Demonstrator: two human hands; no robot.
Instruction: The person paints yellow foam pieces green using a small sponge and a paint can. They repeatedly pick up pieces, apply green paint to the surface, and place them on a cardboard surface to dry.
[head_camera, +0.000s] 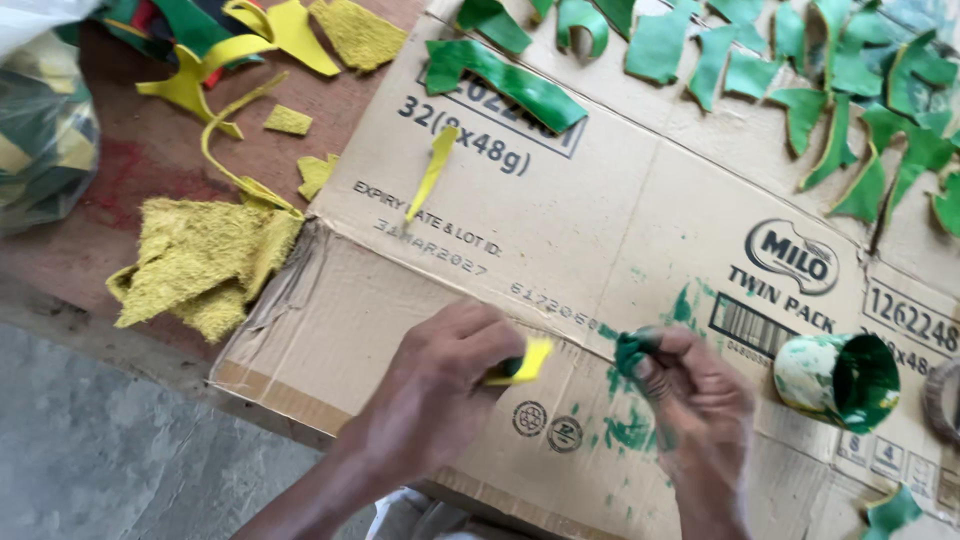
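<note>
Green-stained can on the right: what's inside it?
The can lies on its side on the flattened cardboard, mouth toward the camera. Its inner wall shows green paint smears; the depth is dark, so any contents there cannot be seen.

Two bare hands are showing from the bottom edge — the left hand (440, 385) and the right hand (700, 410). Both forearms are showing bare too, with no sleeves, watch or rings. Green paint is staining the right hand's fingertips (640, 362) — smears of it are marking the knuckles as well.
</note>
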